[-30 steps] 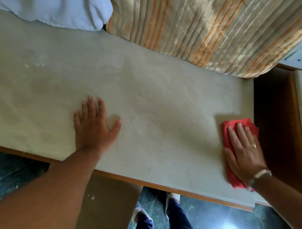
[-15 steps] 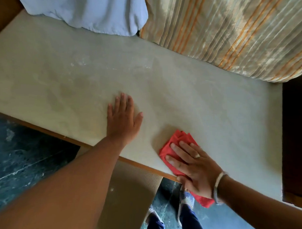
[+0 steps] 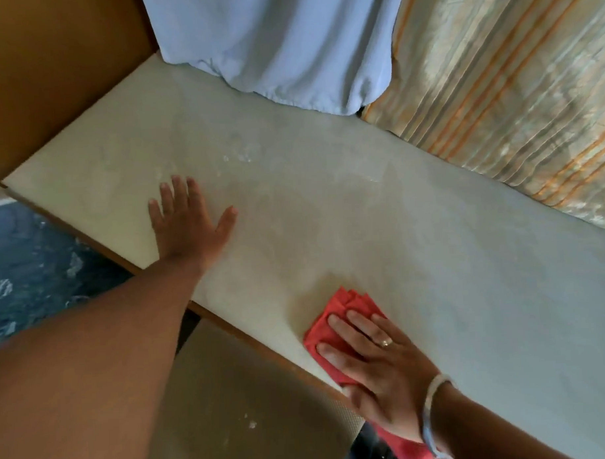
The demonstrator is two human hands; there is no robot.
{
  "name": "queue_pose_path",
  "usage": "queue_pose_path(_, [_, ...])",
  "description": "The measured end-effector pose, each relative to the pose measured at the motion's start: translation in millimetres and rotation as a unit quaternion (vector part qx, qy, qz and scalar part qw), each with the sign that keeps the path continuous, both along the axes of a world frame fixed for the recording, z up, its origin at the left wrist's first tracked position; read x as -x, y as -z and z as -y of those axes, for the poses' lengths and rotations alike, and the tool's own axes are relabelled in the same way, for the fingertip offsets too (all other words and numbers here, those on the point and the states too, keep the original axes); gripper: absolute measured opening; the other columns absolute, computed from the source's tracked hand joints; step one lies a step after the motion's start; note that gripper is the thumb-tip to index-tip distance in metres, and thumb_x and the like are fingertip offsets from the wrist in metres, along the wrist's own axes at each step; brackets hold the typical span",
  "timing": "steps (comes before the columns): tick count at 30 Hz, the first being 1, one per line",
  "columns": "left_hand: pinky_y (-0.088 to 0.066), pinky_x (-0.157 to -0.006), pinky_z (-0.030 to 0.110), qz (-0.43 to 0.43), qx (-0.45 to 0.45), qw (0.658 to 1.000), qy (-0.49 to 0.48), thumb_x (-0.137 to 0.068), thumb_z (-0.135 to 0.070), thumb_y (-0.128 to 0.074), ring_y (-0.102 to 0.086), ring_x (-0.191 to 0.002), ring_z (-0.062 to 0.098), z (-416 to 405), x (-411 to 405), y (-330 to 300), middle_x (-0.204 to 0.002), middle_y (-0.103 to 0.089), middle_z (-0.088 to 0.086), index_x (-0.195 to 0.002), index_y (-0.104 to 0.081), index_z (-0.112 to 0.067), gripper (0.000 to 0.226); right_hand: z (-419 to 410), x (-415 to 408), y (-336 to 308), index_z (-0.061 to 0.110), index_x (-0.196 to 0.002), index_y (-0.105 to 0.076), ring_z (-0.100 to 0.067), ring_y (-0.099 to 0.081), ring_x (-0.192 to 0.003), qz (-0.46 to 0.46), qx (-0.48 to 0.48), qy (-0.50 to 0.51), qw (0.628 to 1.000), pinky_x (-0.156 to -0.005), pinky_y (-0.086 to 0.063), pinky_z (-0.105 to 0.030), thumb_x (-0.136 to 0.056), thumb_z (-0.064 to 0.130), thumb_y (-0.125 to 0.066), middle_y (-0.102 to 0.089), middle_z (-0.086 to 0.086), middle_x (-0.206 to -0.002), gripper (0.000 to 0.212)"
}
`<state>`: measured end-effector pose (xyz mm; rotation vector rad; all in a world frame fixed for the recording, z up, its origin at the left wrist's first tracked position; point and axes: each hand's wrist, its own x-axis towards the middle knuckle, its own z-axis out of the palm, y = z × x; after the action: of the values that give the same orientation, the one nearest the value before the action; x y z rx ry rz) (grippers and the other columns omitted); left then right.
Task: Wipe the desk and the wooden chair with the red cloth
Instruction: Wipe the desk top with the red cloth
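Observation:
A pale, dusty desk top (image 3: 345,207) with a wooden front edge fills the middle of the view. My left hand (image 3: 187,223) lies flat on it with fingers spread, near the front left. My right hand (image 3: 374,360) presses the folded red cloth (image 3: 335,317) flat onto the desk at its front edge; part of the cloth hangs below my wrist. White dust smears show near the middle back of the desk. The seat of the wooden chair (image 3: 238,396) sits below the desk's front edge, between my arms.
A light blue cloth (image 3: 281,48) and a striped curtain (image 3: 502,85) hang over the back of the desk. A brown wooden panel (image 3: 55,66) borders the desk's left end. Dark patterned floor (image 3: 31,273) lies at the left.
My right hand has swept the red cloth from the desk's right end leftward along the front edge. The view has shifted left; my left hand stays flat on the desk.

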<state>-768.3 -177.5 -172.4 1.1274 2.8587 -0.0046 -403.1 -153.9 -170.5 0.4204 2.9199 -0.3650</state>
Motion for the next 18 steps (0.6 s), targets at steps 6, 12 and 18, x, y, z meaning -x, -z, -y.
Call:
queue_pose_path(6, [-0.003, -0.123, 0.05, 0.026, -0.007, 0.998, -0.054, -0.086, -0.078, -0.017, -0.002, -0.154, 0.034, -3, 13, 26, -0.167, -0.001, 0.018, -0.159, -0.003, -0.012, 0.1, -171, 12, -3, 0.016, -0.145, -0.04, -0.045, -0.031, -0.135, 0.009, -0.095, 0.283, 0.954, -0.114, -0.023, -0.053, -0.091, 0.057, -0.022, -0.034, -0.023, -0.151, 0.07])
queue_pose_path(12, [-0.008, -0.121, 0.051, 0.003, -0.02, 0.999, -0.048, -0.09, -0.07, -0.017, -0.008, -0.153, 0.035, -1, 15, 31, -0.166, -0.008, 0.02, -0.159, -0.009, -0.012, 0.09, -215, 202, 5, 0.028, -0.152, -0.019, -0.035, -0.012, -0.146, -0.015, -0.112, 0.215, 0.97, -0.117, -0.012, -0.049, -0.096, 0.047, -0.029, -0.013, -0.011, -0.161, 0.059])
queue_pose_path(18, [-0.009, -0.121, 0.051, 0.029, -0.041, 0.998, -0.048, -0.091, -0.049, -0.02, -0.011, -0.152, 0.037, 3, 12, 25, -0.165, -0.012, 0.021, -0.158, -0.016, -0.01, 0.078, -65, 109, 8, 0.034, -0.149, -0.027, -0.03, -0.02, -0.146, -0.019, -0.022, -0.055, 0.998, -0.117, -0.014, -0.048, -0.089, 0.048, -0.042, -0.024, -0.005, -0.159, 0.064])
